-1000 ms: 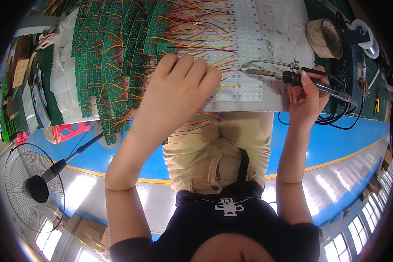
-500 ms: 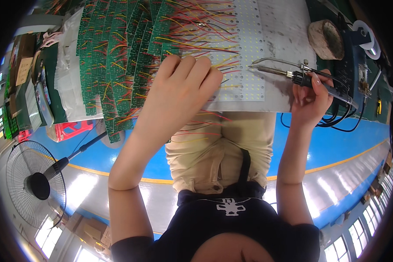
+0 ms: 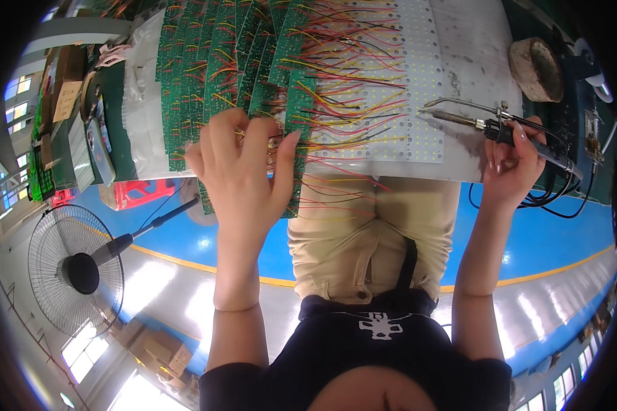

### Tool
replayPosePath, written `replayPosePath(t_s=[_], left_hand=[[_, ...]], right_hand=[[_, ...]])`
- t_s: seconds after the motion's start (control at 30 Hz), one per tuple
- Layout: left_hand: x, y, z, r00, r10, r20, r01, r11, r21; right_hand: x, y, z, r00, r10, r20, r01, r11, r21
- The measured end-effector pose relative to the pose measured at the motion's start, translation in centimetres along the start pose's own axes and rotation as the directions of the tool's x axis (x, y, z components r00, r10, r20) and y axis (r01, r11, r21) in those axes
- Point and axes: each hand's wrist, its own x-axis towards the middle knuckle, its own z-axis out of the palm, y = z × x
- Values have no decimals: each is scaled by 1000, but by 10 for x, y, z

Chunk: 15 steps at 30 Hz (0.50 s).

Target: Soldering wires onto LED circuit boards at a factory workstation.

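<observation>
My left hand (image 3: pixel 243 161) lies over the near end of the overlapping green circuit boards (image 3: pixel 300 103), fingers spread and thumb apart, resting on or just above them; its fingertips partly cover the boards. Red, black and yellow wires (image 3: pixel 353 140) run from the boards' right side onto a white panel (image 3: pixel 424 140) dotted with small yellow squares. To the right, my right hand (image 3: pixel 511 164) grips a black-handled soldering iron (image 3: pixel 459 119) with a thin metal tube along it. The iron's tip points left, over the right part of the panel.
A round, rough bowl (image 3: pixel 538 68) stands at the back right, near a spool (image 3: pixel 596 79). Black cables (image 3: pixel 562 198) hang below the right hand. A fan (image 3: pixel 82 270) and a red stool (image 3: pixel 144 194) are at left. Wires hang over the table's near edge above my lap.
My left hand has moved left from the wires onto the boards, its curled fingers spreading apart. My right hand still holds the soldering iron. The whole view has shifted slightly.
</observation>
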Motion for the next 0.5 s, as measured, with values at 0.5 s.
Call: replayPosePath(t_s=[0.5], left_hand=[[20,7,-13,1000,-27,16,30,957,-288]], right_hand=[[0,0,-5,998,63,-24,-62,998,33]])
